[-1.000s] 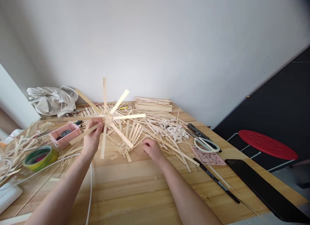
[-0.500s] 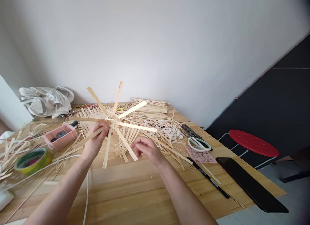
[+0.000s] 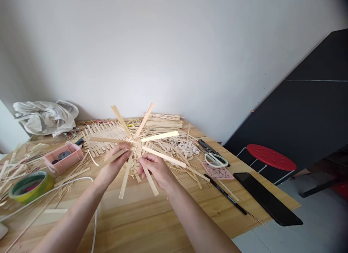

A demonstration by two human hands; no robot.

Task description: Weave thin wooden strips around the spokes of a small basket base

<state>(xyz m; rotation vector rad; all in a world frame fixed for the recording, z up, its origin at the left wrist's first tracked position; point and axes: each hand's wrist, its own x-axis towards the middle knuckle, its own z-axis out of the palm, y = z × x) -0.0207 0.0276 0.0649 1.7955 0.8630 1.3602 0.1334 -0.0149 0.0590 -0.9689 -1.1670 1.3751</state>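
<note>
A star-shaped weave of pale flat strips point(image 3: 160, 136) is held up above the table, its several strips fanning out from a small woven centre. My left hand point(image 3: 114, 164) pinches it at the left of the centre, with strips passing by the fingers. Closed on the lower right side near the centre is my right hand point(image 3: 154, 168), thumb and fingers against a strip that points down. Behind the weave, other woven pieces and loose strips partly show. The exact fingertip contact at the centre is small and partly hidden.
Bundled strips point(image 3: 164, 121) lie by the wall. At left are a pink box point(image 3: 63, 158), a tape roll point(image 3: 32, 187), a white cable point(image 3: 95, 224) and white cloth point(image 3: 46, 117). Scissors point(image 3: 216, 160), a black pen point(image 3: 227, 195) and a phone point(image 3: 268, 199) lie right; a red stool point(image 3: 271, 157) stands beyond.
My right hand has moved in to the weave's centre and closed on it. The weave and my left hand have shifted slightly right and down, while the view has turned a little.
</note>
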